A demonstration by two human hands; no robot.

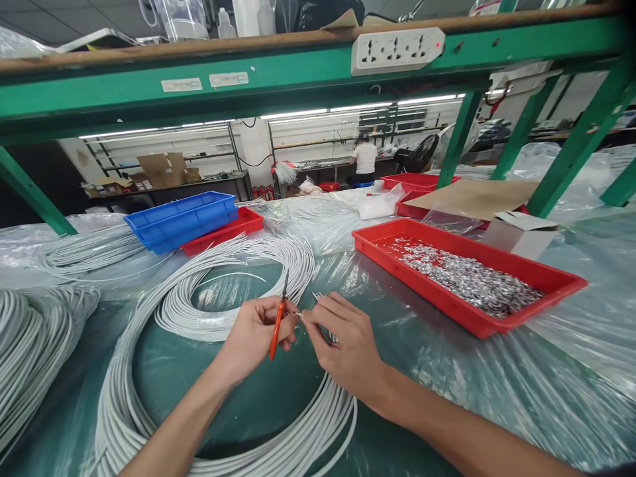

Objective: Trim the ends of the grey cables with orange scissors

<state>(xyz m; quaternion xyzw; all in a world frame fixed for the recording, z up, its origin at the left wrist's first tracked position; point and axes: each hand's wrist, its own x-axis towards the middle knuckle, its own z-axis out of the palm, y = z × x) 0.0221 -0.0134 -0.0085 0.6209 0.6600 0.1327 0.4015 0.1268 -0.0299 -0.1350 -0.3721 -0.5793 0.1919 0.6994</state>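
My left hand (pixel 258 334) is closed around an orange-handled tool (pixel 277 329) with a thin dark tip pointing up. Its thumb and finger meet near the fingertips of my right hand (pixel 342 334). A small, thin piece (pixel 299 315) spans the gap between both sets of fingertips; its details are too small to make out. My right hand is also closed on white cable ends, which poke out above and below its fingers. Under both hands lies a large coil of white cable (pixel 124 371), overlapping a smaller loop behind.
A red tray (pixel 472 318) of small metal pieces sits at the right. Blue (pixel 183 222) and red (pixel 253 218) bins stand at the back left. More cable (pixel 34 344) lies far left. A green shelf frame (pixel 298 73) crosses above. A person (pixel 365 159) sits far behind.
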